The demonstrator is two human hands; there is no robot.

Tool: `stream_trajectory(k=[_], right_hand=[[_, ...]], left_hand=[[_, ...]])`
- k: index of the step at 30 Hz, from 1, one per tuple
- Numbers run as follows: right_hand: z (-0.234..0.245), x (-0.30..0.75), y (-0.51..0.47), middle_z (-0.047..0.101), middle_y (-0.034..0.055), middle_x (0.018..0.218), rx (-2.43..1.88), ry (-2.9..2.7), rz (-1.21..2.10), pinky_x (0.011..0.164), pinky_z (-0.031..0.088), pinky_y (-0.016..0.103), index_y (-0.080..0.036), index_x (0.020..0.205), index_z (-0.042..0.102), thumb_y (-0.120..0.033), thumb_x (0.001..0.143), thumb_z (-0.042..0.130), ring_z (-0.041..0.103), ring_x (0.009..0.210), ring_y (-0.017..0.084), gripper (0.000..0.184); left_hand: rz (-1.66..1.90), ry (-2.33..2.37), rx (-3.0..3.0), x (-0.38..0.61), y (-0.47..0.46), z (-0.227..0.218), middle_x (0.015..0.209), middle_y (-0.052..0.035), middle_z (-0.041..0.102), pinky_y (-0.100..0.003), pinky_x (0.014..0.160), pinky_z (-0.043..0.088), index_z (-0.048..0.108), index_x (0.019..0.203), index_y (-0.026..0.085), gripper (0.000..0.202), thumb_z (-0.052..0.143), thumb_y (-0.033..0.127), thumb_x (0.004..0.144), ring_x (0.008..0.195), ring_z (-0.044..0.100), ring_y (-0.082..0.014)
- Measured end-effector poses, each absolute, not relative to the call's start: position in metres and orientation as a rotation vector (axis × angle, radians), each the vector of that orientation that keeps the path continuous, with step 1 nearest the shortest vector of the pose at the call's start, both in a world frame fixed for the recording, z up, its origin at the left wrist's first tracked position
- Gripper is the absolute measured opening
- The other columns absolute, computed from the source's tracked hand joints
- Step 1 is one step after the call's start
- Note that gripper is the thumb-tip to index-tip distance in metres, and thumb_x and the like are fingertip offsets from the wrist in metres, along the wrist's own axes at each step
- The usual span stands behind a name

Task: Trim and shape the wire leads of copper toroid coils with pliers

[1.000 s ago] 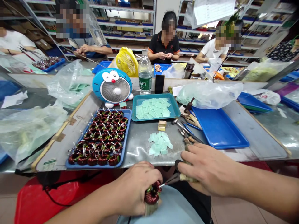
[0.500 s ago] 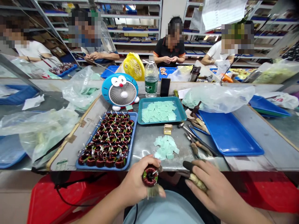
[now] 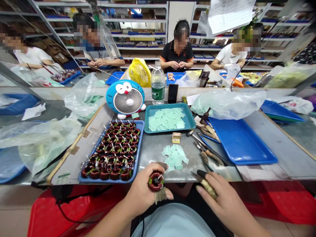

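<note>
My left hand (image 3: 142, 189) is closed around a ring-shaped coil (image 3: 156, 181) wound with dark red copper wire, its round face turned toward me. Brownish wrapping covers parts of that hand's fingers. In my right hand (image 3: 223, 194) lies a tool (image 3: 208, 188) with a pale, wrapped handle and a thin pointed metal tip; its exact kind is unclear. A dark cover sits on one right fingertip. Both hands are in front of the table edge, apart from each other. Beyond them lies a loose pile of pale green paper pieces (image 3: 175, 156).
On the left, a blue tray (image 3: 141, 148) holds rows of similar coils. A teal tray (image 3: 170, 130) contains more green pieces. Pliers (image 3: 209, 158) and other hand tools lie right of a small block (image 3: 176, 138). Further right is a blue tray (image 3: 244, 141). Several people work opposite.
The tool's tip in my right hand has swung upward, pointing further toward the table. My left hand still holds the coil. The whole view has shifted slightly.
</note>
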State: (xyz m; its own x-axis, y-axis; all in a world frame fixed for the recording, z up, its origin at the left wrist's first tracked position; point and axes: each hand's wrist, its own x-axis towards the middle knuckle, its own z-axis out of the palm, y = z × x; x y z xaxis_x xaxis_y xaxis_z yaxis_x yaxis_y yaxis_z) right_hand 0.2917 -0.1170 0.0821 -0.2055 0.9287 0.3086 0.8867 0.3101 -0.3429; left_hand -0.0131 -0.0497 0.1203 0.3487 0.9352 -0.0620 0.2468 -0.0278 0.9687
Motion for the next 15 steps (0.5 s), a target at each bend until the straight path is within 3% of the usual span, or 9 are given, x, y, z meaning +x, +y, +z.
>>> stream_trajectory(k=[4,7,13,15], right_hand=[[0.066,0.325,-0.076,0.066,0.012,0.102,-1.825,-2.097,-0.134,0.081,0.047,0.039,-0.018,0.11,0.062,-0.054,0.104,0.048,0.062,0.09,0.027,0.04],[0.062,0.34,-0.036,0.065,0.0115,0.095,-1.922,-2.107,-0.22,0.083,0.042,0.04,-0.017,0.107,0.067,-0.05,0.102,0.053,0.06,0.092,0.029,0.036],[0.061,0.327,-0.002,0.063,0.0165,0.122,-1.954,-2.094,-0.241,0.096,0.036,0.045,-0.016,0.108,0.068,-0.04,0.102,0.056,0.056,0.102,0.031,0.027],[0.055,0.307,-0.012,0.065,0.0129,0.114,-1.922,-2.122,-0.151,0.092,0.038,0.04,-0.018,0.104,0.068,-0.037,0.103,0.056,0.057,0.097,0.027,0.023]], left_hand=[[0.779,1.195,1.559,-0.014,-0.048,0.118,0.114,-0.0052,0.071,-0.029,0.087,0.054,0.062,0.104,0.023,0.057,0.095,0.041,0.061,0.101,0.069,-0.0224],[0.749,1.258,1.578,-0.016,-0.047,0.112,0.111,-0.0056,0.072,-0.03,0.083,0.055,0.061,0.107,0.023,0.056,0.091,0.047,0.066,0.096,0.07,-0.023],[0.763,1.331,1.583,-0.023,-0.049,0.102,0.106,-0.0045,0.073,-0.03,0.081,0.055,0.062,0.109,0.023,0.054,0.086,0.05,0.069,0.094,0.07,-0.0243],[0.764,1.372,1.571,-0.022,-0.051,0.1,0.104,-0.0044,0.073,-0.029,0.076,0.055,0.063,0.109,0.023,0.054,0.086,0.051,0.069,0.095,0.07,-0.0253]])
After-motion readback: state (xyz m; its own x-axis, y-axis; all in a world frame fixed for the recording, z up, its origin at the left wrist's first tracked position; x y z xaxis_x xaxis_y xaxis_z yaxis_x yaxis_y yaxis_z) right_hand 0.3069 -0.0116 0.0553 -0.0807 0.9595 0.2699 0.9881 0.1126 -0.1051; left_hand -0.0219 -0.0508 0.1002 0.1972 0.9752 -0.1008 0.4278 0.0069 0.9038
